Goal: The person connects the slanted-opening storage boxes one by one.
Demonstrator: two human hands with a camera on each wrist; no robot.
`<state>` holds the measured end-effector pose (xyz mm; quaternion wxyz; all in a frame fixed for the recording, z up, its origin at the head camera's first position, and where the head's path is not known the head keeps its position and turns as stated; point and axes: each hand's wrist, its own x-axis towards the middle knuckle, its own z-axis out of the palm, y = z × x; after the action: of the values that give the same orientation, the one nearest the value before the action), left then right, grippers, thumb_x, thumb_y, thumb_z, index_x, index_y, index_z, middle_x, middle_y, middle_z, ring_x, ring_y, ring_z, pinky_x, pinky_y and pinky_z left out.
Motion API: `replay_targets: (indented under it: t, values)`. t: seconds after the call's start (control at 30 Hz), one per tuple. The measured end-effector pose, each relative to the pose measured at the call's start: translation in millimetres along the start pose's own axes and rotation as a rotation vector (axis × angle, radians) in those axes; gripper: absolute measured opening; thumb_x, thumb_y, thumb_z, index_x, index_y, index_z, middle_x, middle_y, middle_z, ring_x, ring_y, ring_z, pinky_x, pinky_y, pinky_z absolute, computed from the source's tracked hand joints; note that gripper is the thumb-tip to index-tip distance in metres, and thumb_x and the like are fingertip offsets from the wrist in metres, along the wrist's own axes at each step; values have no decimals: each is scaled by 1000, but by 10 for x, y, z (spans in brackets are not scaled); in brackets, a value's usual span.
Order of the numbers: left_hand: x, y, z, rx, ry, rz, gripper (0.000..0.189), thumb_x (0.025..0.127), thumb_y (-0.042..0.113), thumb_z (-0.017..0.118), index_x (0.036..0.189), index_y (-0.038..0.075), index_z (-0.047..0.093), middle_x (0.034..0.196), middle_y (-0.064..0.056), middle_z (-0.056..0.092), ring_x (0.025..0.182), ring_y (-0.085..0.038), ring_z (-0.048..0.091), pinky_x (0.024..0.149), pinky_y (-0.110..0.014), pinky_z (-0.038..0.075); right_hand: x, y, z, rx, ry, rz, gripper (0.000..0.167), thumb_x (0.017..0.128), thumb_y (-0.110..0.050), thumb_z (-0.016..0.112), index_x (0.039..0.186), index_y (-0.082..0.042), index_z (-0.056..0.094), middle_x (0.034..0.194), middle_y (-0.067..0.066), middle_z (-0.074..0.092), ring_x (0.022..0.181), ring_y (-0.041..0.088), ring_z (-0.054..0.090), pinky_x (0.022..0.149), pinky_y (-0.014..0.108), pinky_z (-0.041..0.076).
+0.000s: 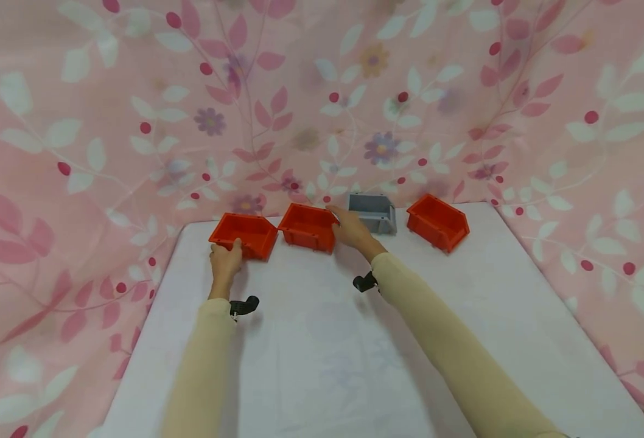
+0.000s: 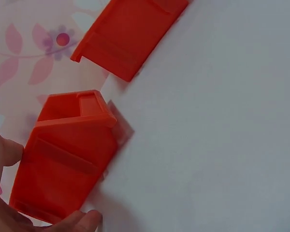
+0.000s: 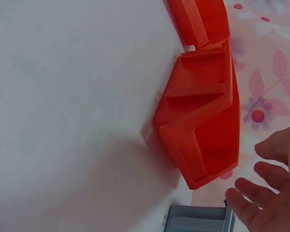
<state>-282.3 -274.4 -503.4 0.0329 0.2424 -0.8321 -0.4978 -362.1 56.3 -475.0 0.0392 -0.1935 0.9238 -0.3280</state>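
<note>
On the left of the table, my left hand (image 1: 225,265) grips a red plastic storage bin (image 1: 252,229) by its left end. In the left wrist view, the thumb touches one edge of this bin (image 2: 63,166) and the fingers lie along its lower side. A second red bin (image 1: 307,238) stands just to the right. Close to its right end is my right hand (image 1: 352,229), which holds nothing. The right wrist view shows the right hand's spread fingers (image 3: 256,193) apart from that bin (image 3: 203,121).
A grey bin (image 1: 373,207) stands beyond the right hand, partly hidden by it. Farther right is another red bin (image 1: 438,222), set at an angle. A white cloth covers the table (image 1: 300,340). Pink floral fabric (image 1: 311,140) hangs close behind the bins.
</note>
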Motion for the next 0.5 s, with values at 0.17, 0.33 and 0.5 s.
replay_targets:
  t: [0.17,0.33,0.5]
  values:
    - [52,9,-8,-39,2,-14,77,106,42,50,154,-12,24,148,-31,42,123,-39,54,86,-40,60,120,-45,27,33,-124,40,72,99,-1,50,166,-7,24,169,12,27,149,32,34,121,47,27]
    - [64,-22,-23,-24,-5,-8,71,104,40,45,151,-12,31,144,-31,44,118,-38,55,77,-37,62,155,-55,65,50,-187,82,78,99,2,50,168,-10,16,172,12,17,153,32,23,123,49,22]
    - [29,-43,-48,69,-16,-6,78,104,42,33,150,-20,21,146,-40,34,128,-50,46,101,-51,51,189,-46,100,19,-156,133,73,102,-5,57,166,-9,23,164,15,30,142,34,38,117,50,36]
